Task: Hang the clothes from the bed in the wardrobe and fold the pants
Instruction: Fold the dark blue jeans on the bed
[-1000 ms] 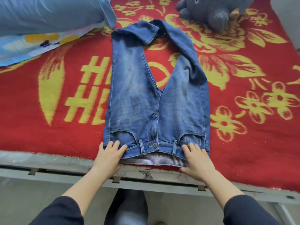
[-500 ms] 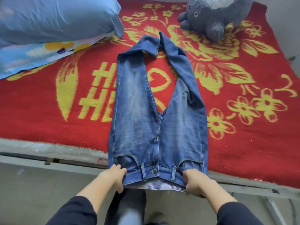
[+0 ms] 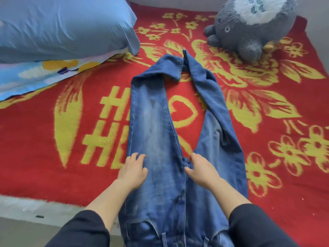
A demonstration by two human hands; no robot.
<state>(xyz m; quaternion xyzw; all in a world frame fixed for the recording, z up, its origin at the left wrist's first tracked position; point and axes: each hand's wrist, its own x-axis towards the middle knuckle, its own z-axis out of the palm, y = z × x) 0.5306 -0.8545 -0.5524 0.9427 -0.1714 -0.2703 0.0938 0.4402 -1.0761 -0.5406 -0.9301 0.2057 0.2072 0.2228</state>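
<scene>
Blue jeans lie front up on the red blanket, waistband hanging over the near bed edge, the two legs spread in a V with their ends bunched at the far side. My left hand rests flat on the outer edge of the left leg, fingers apart. My right hand presses on the crotch seam, fingers slightly curled on the denim. Neither hand visibly grips the cloth.
A blue pillow on a patterned sheet lies at the far left. A grey plush toy sits at the far right. The bed's pale edge runs along the lower left, with floor below.
Both hands let go of the waistband and moved up onto the thighs. The jeans were pulled toward me, so the waistband now hangs past the bed edge.
</scene>
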